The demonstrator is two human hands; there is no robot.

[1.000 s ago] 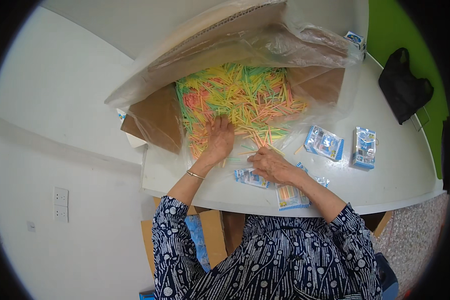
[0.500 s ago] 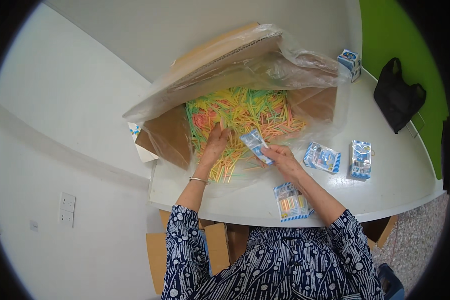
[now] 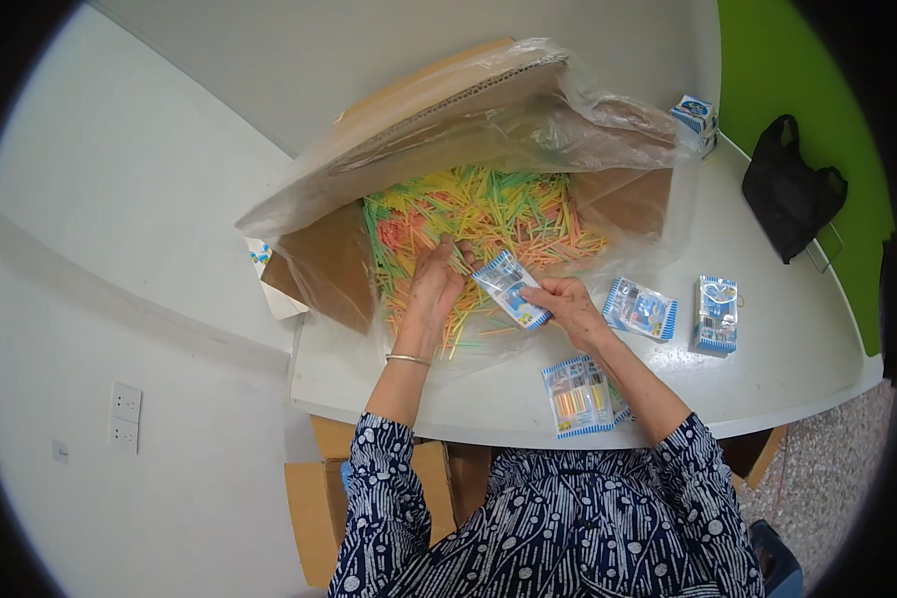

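Observation:
My right hand [image 3: 568, 307] grips a small blue-and-white plastic packet [image 3: 511, 289] between thumb and fingers, tilted above the near side of the heap. Close to the packet's upper left end, my left hand [image 3: 437, 284] has its fingers curled round a few thin coloured sticks [image 3: 460, 261]. Beneath both hands lies a large heap of yellow, green, pink and orange sticks [image 3: 488, 204], in a cardboard box [image 3: 623, 204] lined with clear plastic [image 3: 528, 135]. Filled packets [image 3: 573, 399] showing coloured sticks lie by my right forearm.
Right of my right hand are more blue-and-white packets [image 3: 640, 309] and a banded stack of them [image 3: 717, 314]. A small blue-and-white box [image 3: 695, 115] stands at the back right. A black bag [image 3: 792, 189] hangs near the white table's [image 3: 807, 339] right edge.
My left hand has come up from the heap and right, toward the packet, with a few sticks in its fingers. The packet in my right hand has shifted slightly and shows more of its face.

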